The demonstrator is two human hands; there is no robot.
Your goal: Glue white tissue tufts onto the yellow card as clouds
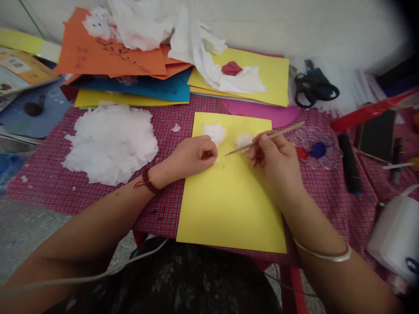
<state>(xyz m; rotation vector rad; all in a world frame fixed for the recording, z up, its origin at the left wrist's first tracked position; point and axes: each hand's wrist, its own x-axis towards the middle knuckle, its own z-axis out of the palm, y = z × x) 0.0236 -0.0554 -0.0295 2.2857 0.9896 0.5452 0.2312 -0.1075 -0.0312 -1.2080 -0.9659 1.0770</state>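
Observation:
A yellow paper sheet (229, 209) lies in front of me on the checked cloth. Two white tissue puffs, a left puff (214, 133) and a right puff (245, 140), sit on its upper part. My left hand (196, 155) rests over the sheet's left side with its fingers pinched; a tiny whitish bit shows at the fingertips, too small to name. Beside them is a shiny wet-looking spot (218, 166). My right hand (275, 159) grips a thin pale wooden stick (284, 131), its pointed tip just above the sheet between the hands.
To the left lies a heap of white tissue pieces (113, 144). Orange cards (114, 52), tissue sheets (186, 39) and a red paper heart (231, 68) are at the back. Black scissors (314, 87), a clear palette (327, 152) and a dark marker (349, 163) lie on the right.

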